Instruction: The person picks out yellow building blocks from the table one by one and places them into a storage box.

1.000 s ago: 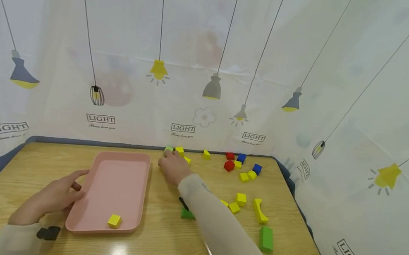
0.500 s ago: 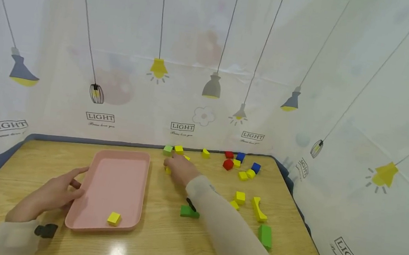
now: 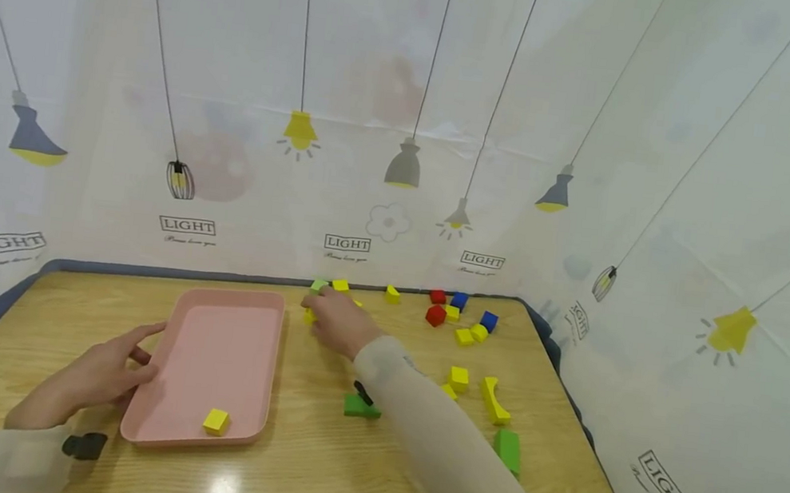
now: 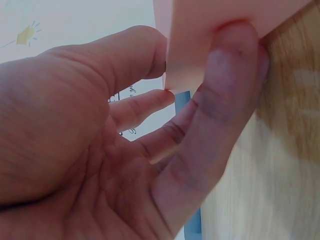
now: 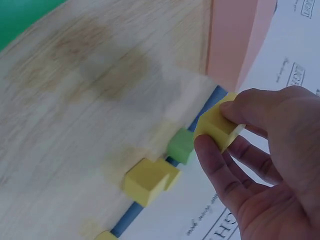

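Note:
My left hand [image 3: 96,372] grips the left side of a pink tray [image 3: 226,341]. In the left wrist view the thumb lies at the tray's rim and a finger presses the outer wall lower down. One yellow cube [image 3: 217,421] lies in the tray's near right corner. Right of the tray's far end, my right hand [image 3: 340,321] pinches a yellow block [image 5: 217,125] between thumb and fingertips. Close by, in the right wrist view, are a light green block [image 5: 181,146] and two yellow blocks [image 5: 145,182].
Red blocks [image 3: 436,315], blue blocks [image 3: 489,321] and yellow ones stand at the back right. Nearer lie a yellow arch block [image 3: 494,402], a yellow cube [image 3: 458,379] and two green blocks [image 3: 507,451], one partly under the right forearm. A printed curtain [image 3: 394,118] borders the table.
My right hand has shifted a little right, then back left, among the far blocks, with a yellow block showing at its fingertips. The left hand and tray stay in place.

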The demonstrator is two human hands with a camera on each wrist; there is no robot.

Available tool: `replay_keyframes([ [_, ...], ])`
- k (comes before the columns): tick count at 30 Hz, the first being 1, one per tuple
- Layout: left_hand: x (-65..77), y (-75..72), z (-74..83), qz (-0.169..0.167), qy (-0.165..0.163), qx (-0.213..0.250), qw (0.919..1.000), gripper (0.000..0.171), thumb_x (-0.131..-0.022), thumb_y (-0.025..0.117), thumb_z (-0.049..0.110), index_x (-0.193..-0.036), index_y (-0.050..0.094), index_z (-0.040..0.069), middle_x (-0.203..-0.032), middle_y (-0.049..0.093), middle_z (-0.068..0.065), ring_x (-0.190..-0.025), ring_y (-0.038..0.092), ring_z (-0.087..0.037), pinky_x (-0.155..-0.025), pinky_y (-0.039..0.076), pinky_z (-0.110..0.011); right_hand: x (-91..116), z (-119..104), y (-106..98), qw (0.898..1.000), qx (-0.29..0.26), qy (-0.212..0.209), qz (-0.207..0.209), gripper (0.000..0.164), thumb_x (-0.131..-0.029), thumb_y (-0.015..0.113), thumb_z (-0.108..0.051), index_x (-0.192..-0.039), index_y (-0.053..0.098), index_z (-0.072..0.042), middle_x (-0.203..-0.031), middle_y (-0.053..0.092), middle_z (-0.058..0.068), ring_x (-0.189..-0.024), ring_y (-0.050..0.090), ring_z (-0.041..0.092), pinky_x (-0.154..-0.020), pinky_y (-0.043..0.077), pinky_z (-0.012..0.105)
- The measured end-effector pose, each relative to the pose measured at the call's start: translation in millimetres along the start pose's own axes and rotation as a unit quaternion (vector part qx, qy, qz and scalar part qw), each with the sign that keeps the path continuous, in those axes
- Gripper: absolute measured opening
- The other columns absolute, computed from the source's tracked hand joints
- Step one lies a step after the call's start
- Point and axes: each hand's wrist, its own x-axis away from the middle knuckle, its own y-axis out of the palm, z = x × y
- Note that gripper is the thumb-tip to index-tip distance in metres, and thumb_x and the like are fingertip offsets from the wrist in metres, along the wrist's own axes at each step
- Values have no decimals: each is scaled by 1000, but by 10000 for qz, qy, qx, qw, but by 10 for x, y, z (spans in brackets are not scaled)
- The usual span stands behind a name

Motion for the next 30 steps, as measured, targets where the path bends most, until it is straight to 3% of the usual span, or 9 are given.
replay_keyframes([
  [6,-8,1,-5,-39,-37,116,9999,83,-114,69,13,-178,21,-9,-136,67,-44,-97,82,-27,-78,72,-42,12,-224,-121,9994,-127,-204,233,47,-116,68,-11,-163,66,-13,-150,72,9,-122,71,19,-106,64,29],
  [11,-15,9,5,-87,-113,64,9999,84,-113,70,13,-178,21,-9,-135,67,-43,-97,80,-27,-78,71,-42,2,-440,-147,9988,-86,-414,230,49,-116,72,-17,-164,66,-20,-144,71,4,-111,67,13,-98,62,22],
  [15,-19,8,5,-98,-147,48,9998,84,-113,70,14,-178,22,-9,-135,67,-43,-96,79,-26,-78,70,-41,-17,-642,-127,9976,39,-668,191,50,-115,75,-19,-164,66,-25,-144,72,-1,-116,69,9,-100,62,18],
  [19,-8,-8,-9,-65,-87,-28,9999,83,-113,70,15,-178,23,-9,-135,69,-42,-96,79,-26,-78,68,-41,-47,-878,-82,9958,111,-899,116,48,-113,78,-18,-160,69,-25,-148,72,-4,-125,70,8,-109,60,17],
  [25,-5,-34,-37,-69,-80,-87,9999,83,-114,70,16,-178,23,-8,-135,70,-41,-97,78,-26,-79,66,-40,-78,-1225,-9,9929,384,-1094,-255,47,-113,78,-20,-157,71,-31,-135,72,-11,-107,67,1,-96,55,10],
  [30,-22,-22,-36,-157,-52,78,9998,84,-114,70,16,-178,21,-8,-136,68,-43,-99,79,-27,-79,69,-41,-65,-1373,61,9895,610,-1238,-428,45,-112,79,-23,-155,73,-35,-135,73,-13,-108,69,0,-95,57,12],
])
